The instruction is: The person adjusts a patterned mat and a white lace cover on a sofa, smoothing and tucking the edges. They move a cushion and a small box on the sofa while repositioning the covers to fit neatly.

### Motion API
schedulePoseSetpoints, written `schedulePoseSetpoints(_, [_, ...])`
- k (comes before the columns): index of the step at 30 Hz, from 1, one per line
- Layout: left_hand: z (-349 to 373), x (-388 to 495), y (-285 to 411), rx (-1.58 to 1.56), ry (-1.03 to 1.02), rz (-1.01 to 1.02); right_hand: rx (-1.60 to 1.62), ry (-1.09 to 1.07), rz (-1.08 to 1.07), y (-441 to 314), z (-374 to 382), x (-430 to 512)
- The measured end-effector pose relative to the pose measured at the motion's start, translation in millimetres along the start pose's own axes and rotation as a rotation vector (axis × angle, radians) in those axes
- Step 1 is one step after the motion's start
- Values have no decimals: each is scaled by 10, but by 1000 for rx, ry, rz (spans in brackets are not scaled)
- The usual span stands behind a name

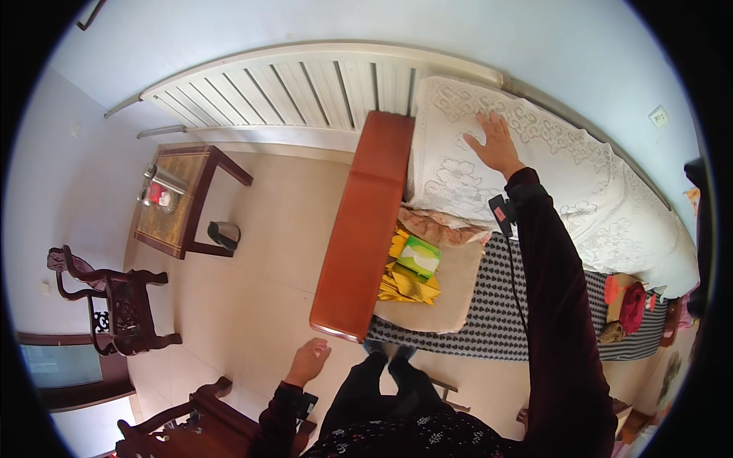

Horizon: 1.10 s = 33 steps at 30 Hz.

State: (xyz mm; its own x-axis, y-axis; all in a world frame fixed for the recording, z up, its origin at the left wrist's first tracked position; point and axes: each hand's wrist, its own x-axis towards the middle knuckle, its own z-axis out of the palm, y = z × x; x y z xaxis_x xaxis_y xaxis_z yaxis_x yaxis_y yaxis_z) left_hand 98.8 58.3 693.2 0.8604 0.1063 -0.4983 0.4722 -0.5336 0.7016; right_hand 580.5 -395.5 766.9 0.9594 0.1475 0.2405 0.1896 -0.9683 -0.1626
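My right hand (pixel 493 144) reaches out with its fingers spread over a white lace sofa cover (pixel 458 177). The palm faces down and seems to rest on the fabric. A small black device (pixel 501 214) with a cable hangs at my right wrist. Low on the left, my left hand (pixel 308 362) hangs with loosely bent fingers and nothing visible in it. It is just off the front end of the sofa's reddish-brown wooden armrest (pixel 361 229). Beside the armrest, a green tissue pack (pixel 420 257) lies on yellow folded material (pixel 409 286) on a beige seat pad (pixel 458 286).
A white radiator (pixel 280 94) runs along the wall behind the sofa. Left stand a side table (pixel 172 223) bearing a metal flask (pixel 166 178), a kettle (pixel 224 235) on the floor, and a carved wooden chair (pixel 123 303). An open box (pixel 627 306) sits on the patterned seat cover (pixel 498 309).
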Motion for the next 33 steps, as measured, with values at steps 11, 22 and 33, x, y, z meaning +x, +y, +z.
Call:
schedulePoseSetpoints(11, [-1094, 119, -778, -257, 34, -137, -72, 16, 111, -400, -48, 3])
schedulePoseSetpoints(22, [-3540, 2353, -1260, 36, -197, 134, 169, 247, 594, -1781, 1142, -447])
schedulePoseSetpoints(33, [-3539, 4525, 606, 556, -292, 1345, 406, -232, 1064, -3119, 1727, -1968])
